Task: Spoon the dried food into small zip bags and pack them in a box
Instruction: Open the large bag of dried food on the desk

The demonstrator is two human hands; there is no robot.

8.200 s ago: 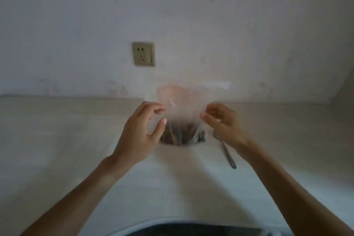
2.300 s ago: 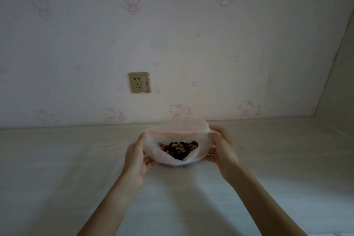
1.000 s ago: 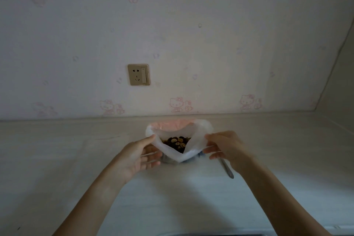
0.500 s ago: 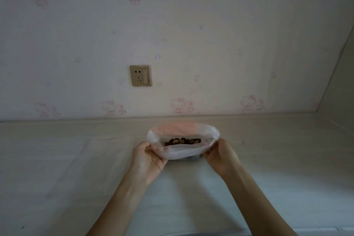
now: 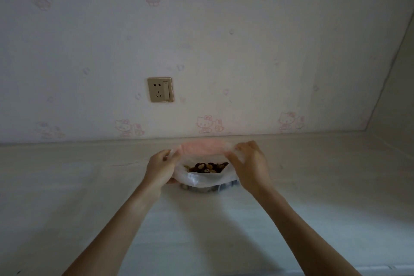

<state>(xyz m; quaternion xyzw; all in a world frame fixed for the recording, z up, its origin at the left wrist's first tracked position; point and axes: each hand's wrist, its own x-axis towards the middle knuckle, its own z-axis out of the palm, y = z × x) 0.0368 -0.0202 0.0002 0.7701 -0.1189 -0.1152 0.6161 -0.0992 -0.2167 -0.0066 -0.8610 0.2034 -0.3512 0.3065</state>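
We are working at a pale surface (image 5: 313,186) that is running along under a wall covered in cartoon-cat wallpaper (image 5: 224,29), with a brass-coloured socket (image 5: 160,89) set above and a little left of the bag. The bag (image 5: 205,177) is a clear plastic one with a pink band along its far lip, and it is sitting on the surface between our two hands, its mouth gaping toward us with the long axis of the opening running left to right. Our left hand (image 5: 159,168) is curling its grip round the bag's left edge, and our right hand (image 5: 248,163) is pinching the right end of the lip, fingers folded over the plastic; both are equally near, one at each end. Inside the bag, dark dried food (image 5: 207,167) is lying in a low heap. We are judging that the mouth is being held wide for scooping; no spoon, small bags or box are showing, so the right hand would be freeing itself first.
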